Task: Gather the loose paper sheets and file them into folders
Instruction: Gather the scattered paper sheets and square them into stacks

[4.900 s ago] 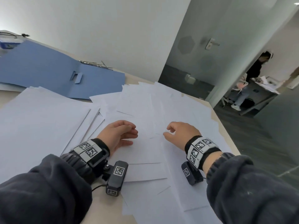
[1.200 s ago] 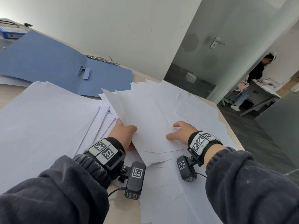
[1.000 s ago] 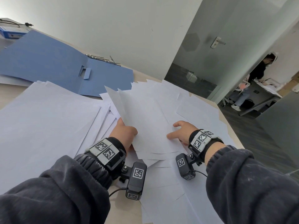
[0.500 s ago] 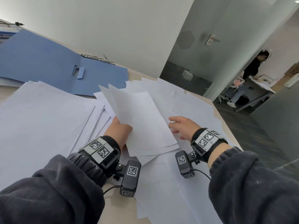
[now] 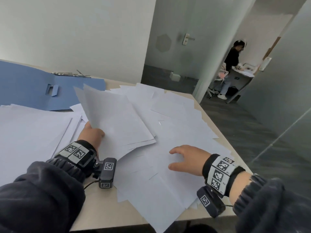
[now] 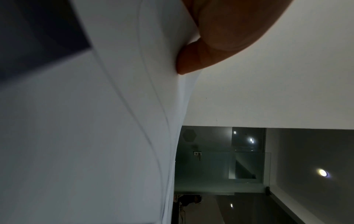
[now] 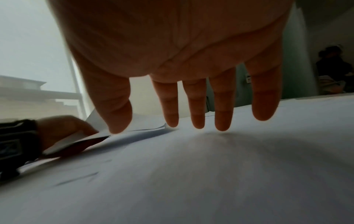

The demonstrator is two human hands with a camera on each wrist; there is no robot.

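Loose white paper sheets (image 5: pixel 181 125) cover the table's right half. My left hand (image 5: pixel 91 135) grips a small stack of sheets (image 5: pixel 116 118) by its left edge and holds it tilted up off the table; in the left wrist view the thumb (image 6: pixel 193 60) presses on the stack of sheets (image 6: pixel 114 121). My right hand (image 5: pixel 183 158) hovers, fingers spread, just above the loose sheets (image 7: pixel 210 166) near the front edge, holding nothing. Its fingertips (image 7: pixel 222 121) hang just over the paper. An open blue folder (image 5: pixel 30 86) lies at the back left.
A larger spread of white sheets (image 5: pixel 30 132) lies at the left. The table's right edge (image 5: pixel 235 148) drops to a dark floor. A metal fastener (image 5: pixel 70 74) lies behind the folder. A person (image 5: pixel 230 68) stands at a desk beyond the glass door.
My right hand has left the held stack and moved right and toward me, over the loose sheets. My left hand has lifted the stack a little higher.
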